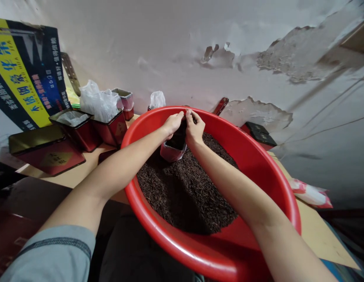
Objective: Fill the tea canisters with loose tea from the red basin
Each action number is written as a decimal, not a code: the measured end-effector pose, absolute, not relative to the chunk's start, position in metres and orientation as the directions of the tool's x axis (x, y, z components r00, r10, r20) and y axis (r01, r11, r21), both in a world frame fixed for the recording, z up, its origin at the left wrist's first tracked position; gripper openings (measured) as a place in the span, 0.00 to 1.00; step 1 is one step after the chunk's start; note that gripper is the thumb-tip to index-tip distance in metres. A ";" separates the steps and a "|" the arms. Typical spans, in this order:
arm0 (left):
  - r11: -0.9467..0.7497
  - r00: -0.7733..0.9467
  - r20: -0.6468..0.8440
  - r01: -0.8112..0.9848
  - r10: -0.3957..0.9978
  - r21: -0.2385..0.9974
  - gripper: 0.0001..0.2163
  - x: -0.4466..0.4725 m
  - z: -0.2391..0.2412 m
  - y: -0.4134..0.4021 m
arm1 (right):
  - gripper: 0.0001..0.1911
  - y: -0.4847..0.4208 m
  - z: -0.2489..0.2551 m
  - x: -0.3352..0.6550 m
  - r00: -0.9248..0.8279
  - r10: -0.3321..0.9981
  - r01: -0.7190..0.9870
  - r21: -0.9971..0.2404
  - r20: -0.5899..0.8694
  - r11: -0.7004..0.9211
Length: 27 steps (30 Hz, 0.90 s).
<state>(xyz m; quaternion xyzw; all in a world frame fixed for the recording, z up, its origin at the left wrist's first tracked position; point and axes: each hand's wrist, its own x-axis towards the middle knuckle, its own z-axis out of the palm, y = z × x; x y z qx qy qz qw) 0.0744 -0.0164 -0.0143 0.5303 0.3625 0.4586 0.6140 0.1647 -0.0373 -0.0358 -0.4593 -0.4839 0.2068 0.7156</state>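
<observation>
A big red plastic basin (267, 176) holds a heap of dark loose tea leaves (205, 192). Set among the leaves near the far side is a small container lined with a clear plastic bag (172, 153), with dark leaves inside. My left hand (175, 124) is above the container's left side, fingers closed at the bag's upper edge. Opposite it, my right hand (194, 128) pinches the same edge, thumb and fingertips together. The fingertips of both hands nearly meet. My fingers hide part of the bag's mouth.
Left of the basin stand several red tea tins (57, 156), some with plastic liners (101, 102). Behind them leans a printed yellow-and-black box panel (26, 74). A black-lidded tin (259, 133) and a pink-white packet (311, 194) lie right. The peeling wall (170, 51) rises behind.
</observation>
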 end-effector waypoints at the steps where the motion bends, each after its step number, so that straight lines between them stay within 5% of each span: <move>1: 0.001 0.320 0.052 -0.163 0.946 0.987 0.17 0.075 -0.015 -0.017 | 0.25 -0.038 -0.036 0.167 0.429 0.761 0.126 -0.866 0.487 0.484; 7: -0.096 0.305 0.107 -0.052 0.946 0.994 0.18 0.075 -0.012 -0.018 | 0.20 -0.045 -0.038 0.165 0.377 0.833 0.007 -0.900 0.406 0.436; 11: -0.200 0.261 0.137 0.233 0.956 0.952 0.20 0.067 -0.003 -0.025 | 0.22 -0.046 -0.034 0.156 0.329 0.855 -0.016 -0.903 0.400 0.429; 16: -0.253 0.239 0.156 0.461 0.958 0.850 0.18 0.059 0.007 -0.037 | 0.33 -0.059 -0.025 0.188 0.345 0.886 0.103 -0.950 0.311 0.293; 19: -0.292 0.288 0.146 0.574 0.946 0.765 0.15 0.058 0.006 -0.040 | 0.36 -0.088 -0.033 0.233 0.289 0.926 0.322 -0.936 0.242 0.144; 21: -0.408 0.409 0.138 0.703 0.902 0.583 0.13 0.058 0.004 -0.042 | 0.38 -0.113 -0.047 0.261 0.171 0.975 0.600 -0.800 0.142 0.011; 23: -0.576 0.599 0.034 0.750 0.800 0.324 0.11 0.060 0.003 -0.044 | 0.43 -0.138 -0.065 0.276 0.071 0.992 0.836 -0.536 -0.105 -0.117; 25: -0.706 0.716 -0.135 0.698 0.685 0.118 0.10 0.063 0.000 -0.046 | 0.45 -0.158 -0.082 0.273 0.094 0.931 0.940 -0.276 -0.353 -0.199; 27: -0.756 0.735 -0.242 0.654 0.633 0.008 0.13 0.068 -0.002 -0.046 | 0.42 -0.171 -0.094 0.258 0.142 0.882 0.965 -0.135 -0.449 -0.224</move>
